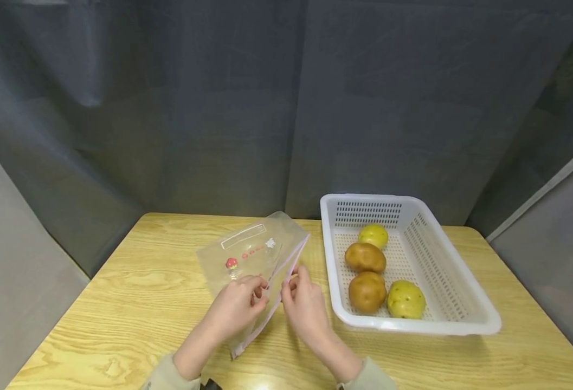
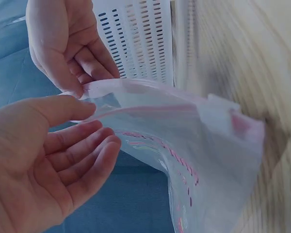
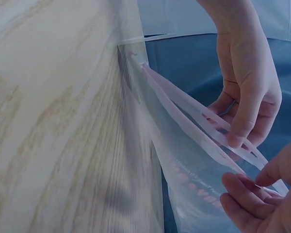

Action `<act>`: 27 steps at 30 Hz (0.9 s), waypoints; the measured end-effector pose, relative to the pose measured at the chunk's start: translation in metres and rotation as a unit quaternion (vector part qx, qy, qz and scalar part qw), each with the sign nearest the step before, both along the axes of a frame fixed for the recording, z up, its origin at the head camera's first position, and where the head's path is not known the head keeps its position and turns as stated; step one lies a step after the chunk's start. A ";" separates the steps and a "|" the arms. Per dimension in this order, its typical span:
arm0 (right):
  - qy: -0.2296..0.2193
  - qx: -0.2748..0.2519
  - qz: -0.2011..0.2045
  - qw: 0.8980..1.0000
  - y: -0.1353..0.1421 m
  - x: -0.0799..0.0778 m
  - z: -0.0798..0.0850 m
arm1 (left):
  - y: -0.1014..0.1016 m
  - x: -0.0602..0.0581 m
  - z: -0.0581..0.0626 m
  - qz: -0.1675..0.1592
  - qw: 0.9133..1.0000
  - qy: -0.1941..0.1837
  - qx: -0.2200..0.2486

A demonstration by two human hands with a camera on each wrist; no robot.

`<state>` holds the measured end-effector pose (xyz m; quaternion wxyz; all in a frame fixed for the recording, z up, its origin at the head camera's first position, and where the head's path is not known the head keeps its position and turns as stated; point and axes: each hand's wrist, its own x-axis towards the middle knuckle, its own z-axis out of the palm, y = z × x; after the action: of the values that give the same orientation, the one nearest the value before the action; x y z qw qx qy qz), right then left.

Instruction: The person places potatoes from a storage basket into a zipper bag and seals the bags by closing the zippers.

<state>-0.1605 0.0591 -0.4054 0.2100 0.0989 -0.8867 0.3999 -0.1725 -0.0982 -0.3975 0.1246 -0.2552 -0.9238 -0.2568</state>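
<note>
A dark curtain (image 1: 218,108) backs the desk (image 1: 120,303). At lower centre of the head view, the left hand (image 1: 239,304) and right hand (image 1: 308,307) pinch the clear bag (image 1: 257,246) at opposite mouth edges. Possible fault: a slipping pinch lets the limp mouth close.

Zip bag (image 1: 213,271) — strawberry motif (image 1: 231,264), row of small red marks (image 1: 252,253), white-outlined label box (image 1: 243,236); printed lettering (image 3: 184,172) too blurred to read — no legible words or numbers.
</note>
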 end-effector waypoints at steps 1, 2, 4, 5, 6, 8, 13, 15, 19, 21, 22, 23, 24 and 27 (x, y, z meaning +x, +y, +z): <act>-0.002 -0.001 0.000 1.000 0.000 -0.001 0.000 | 0.001 0.000 0.000 0.004 1.000 0.003 -0.002; -0.005 -0.001 0.000 1.000 0.000 -0.001 0.000 | 0.001 0.000 0.001 0.009 1.000 0.006 -0.003; -0.011 -0.002 -0.001 1.000 0.000 -0.002 -0.001 | 0.001 -0.001 0.000 0.017 1.000 0.012 -0.007; -0.015 -0.004 -0.002 1.000 0.000 -0.003 -0.001 | 0.001 -0.001 0.000 0.018 1.000 0.013 -0.011; -0.018 -0.006 0.001 1.000 0.000 -0.003 -0.001 | 0.002 -0.001 -0.001 0.017 1.000 0.012 -0.015; -0.020 -0.009 0.008 1.000 0.000 -0.003 -0.001 | 0.001 -0.001 -0.002 0.013 1.000 0.002 -0.024; -0.015 -0.011 0.022 1.000 -0.001 -0.003 0.001 | 0.000 0.000 -0.003 0.006 0.999 -0.017 -0.029; -0.013 -0.011 0.021 1.000 -0.001 -0.004 0.002 | -0.001 0.000 -0.002 0.012 0.999 -0.016 -0.026; -0.007 0.000 0.011 1.000 0.001 -0.005 0.003 | -0.003 0.000 0.000 0.036 0.999 -0.011 -0.016; -0.001 0.006 0.007 1.000 0.002 -0.005 0.004 | -0.004 -0.001 0.001 0.048 0.999 -0.008 -0.010; 0.002 0.009 0.006 1.000 0.002 -0.006 0.004 | -0.005 -0.001 0.002 0.055 0.998 -0.004 -0.006; 0.005 0.011 0.006 1.000 0.002 -0.006 0.004 | -0.005 -0.001 0.003 0.061 0.998 -0.001 -0.002; 0.008 0.012 0.005 1.000 0.002 -0.006 0.003 | -0.005 -0.001 0.003 0.066 0.998 0.003 0.002; 0.013 0.014 0.003 1.000 0.002 -0.006 0.004 | -0.005 -0.001 0.005 0.081 0.997 0.018 0.009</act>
<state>-0.1663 0.0614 -0.4016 0.2188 0.1091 -0.8890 0.3870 -0.1738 -0.1032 -0.3929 0.1638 -0.1830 -0.9366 -0.2500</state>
